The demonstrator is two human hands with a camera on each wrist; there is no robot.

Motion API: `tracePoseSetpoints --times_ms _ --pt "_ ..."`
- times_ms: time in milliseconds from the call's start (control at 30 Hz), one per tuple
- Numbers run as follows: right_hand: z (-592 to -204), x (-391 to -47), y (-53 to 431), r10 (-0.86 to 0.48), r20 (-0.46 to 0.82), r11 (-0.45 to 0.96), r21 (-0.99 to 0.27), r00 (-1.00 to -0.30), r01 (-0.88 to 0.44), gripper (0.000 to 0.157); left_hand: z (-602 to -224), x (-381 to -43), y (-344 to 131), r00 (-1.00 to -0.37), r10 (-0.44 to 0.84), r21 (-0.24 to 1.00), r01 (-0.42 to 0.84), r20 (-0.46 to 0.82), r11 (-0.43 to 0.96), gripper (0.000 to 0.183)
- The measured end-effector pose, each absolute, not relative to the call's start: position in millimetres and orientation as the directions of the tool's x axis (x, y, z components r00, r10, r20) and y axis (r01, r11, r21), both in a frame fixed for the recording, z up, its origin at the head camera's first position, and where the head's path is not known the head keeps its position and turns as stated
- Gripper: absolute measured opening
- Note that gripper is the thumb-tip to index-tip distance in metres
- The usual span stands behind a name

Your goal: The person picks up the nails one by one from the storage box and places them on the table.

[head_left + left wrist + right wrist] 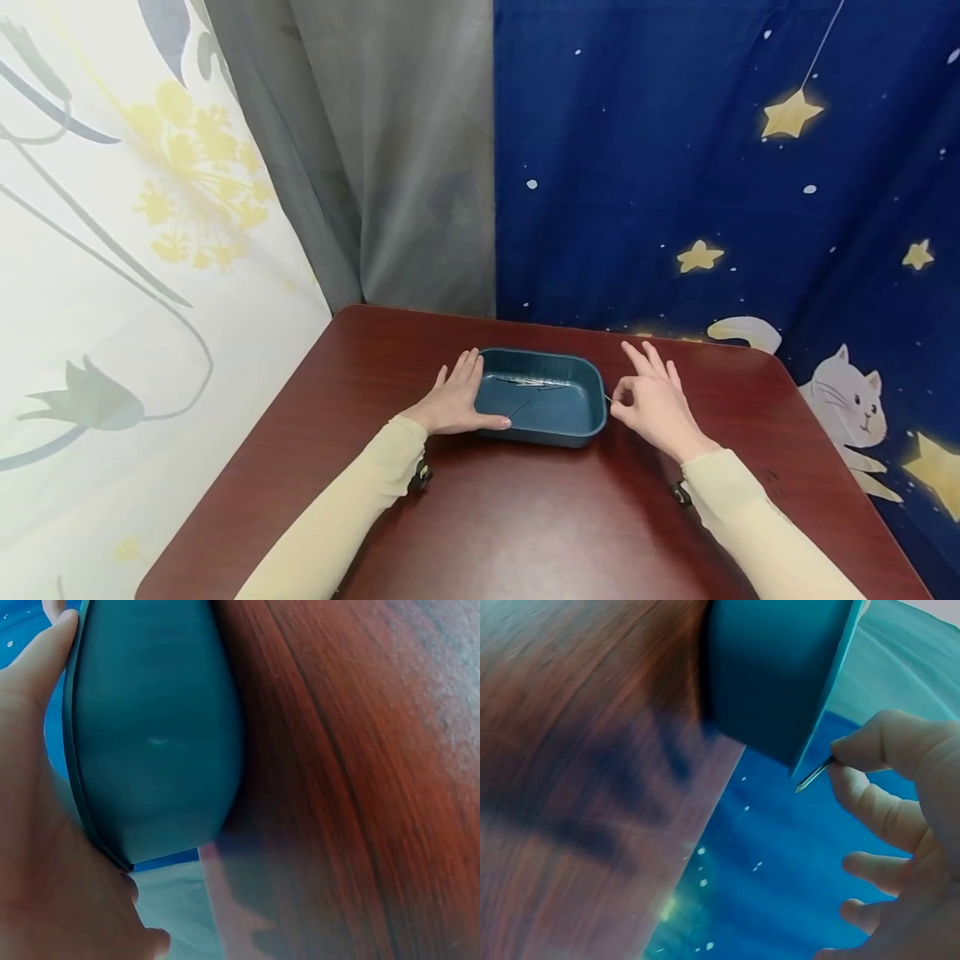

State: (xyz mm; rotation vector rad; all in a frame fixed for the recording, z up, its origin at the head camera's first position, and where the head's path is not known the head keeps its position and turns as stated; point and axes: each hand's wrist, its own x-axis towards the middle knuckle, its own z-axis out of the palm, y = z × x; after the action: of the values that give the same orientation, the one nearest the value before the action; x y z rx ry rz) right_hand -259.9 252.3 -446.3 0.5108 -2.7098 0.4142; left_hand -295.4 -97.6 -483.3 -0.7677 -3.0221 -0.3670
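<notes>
A dark blue-green plastic tray (546,437) stands on the table, with several thin metal nails (531,382) along its far inner side. One more thin dark piece (519,409) leans near the tray's front wall. My left hand (448,403) rests over the tray's left end, fingers straight and thumb lying along the near rim. Just outside the tray's right end, my right hand (658,408) pinches a slim pointed nail (814,775) between thumb and index finger. Its point sticks out past the fingertips, close to the tray's rim. The other right-hand fingers are spread.
The reddish-brown wooden table (517,525) reaches toward me, its far edge close behind the tray. A grey curtain (427,167) and a blue star-patterned curtain (630,167) hang behind it. A pale flowered curtain (150,317) hangs at the left.
</notes>
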Motion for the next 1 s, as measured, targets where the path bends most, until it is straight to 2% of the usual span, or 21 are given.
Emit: tracePoseSetpoints --times_ms 633,1000 --pt "-488 -261 283 -0.234 0.16 0.925 -0.268 -0.959 -0.27 0.022 -481 -297 -97 -0.872 0.489 0.202 0.48 0.008 0.854 0.126" --pt "-494 -262 286 -0.226 0.156 0.931 -0.254 -0.961 -0.261 0.023 -474 -296 -98 -0.87 0.492 0.247 0.471 -0.029 0.847 0.128"
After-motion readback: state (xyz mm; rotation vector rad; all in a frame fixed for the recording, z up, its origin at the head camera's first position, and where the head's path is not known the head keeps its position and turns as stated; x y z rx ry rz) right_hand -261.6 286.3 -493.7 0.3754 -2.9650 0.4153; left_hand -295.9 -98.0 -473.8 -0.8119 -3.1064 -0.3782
